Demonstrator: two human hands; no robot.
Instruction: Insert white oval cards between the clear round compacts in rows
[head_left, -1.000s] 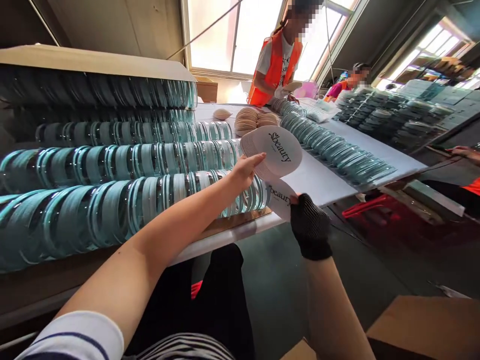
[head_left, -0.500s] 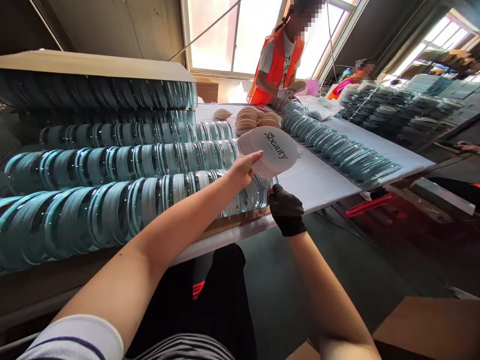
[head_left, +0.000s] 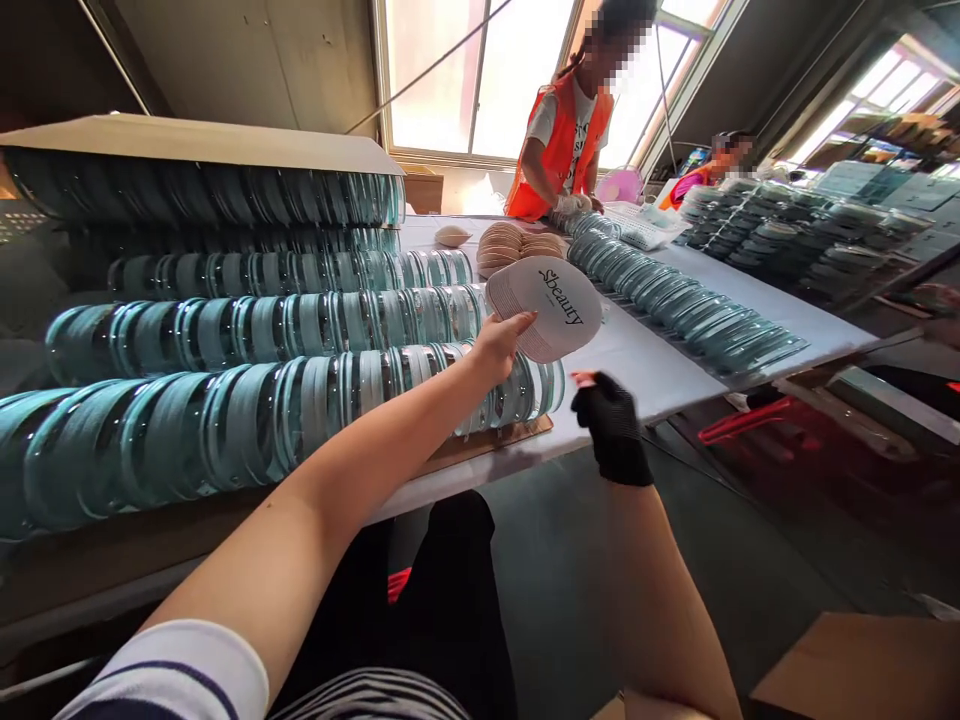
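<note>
Resting in the grip of the bare left hand [head_left: 501,348], a stack of thin, white, rounded cards [head_left: 553,302] is held above the white-covered table [head_left: 637,385]. Thumb and fingers are clamped on the near left edge of the stack; several layers can be distinguished along that side. The top face is printed in dark lettering, of which "beauty" can be read.

The right hand [head_left: 609,425], clad in a black glove with bare fingertips, is positioned below and to the right of the stack, apart from it, near the table's edge. Its fingers are curled inward; outlines are blurred, and whether anything is pinched there cannot be told.

To the left, a front row of clear, blue-green-tinted, curved plastic shields [head_left: 255,415] is stood on edge over a flat brown cardboard sheet [head_left: 491,442]; its right end is located near the right hand. Beyond the stack, a cluster of beige, rounded pieces [head_left: 517,243] is noted, with a single beige piece [head_left: 452,236] set apart to its left. Along the right, another row of clear shields [head_left: 682,290] is laid out, its far end attended by a co-worker in an orange vest [head_left: 562,140].
</note>
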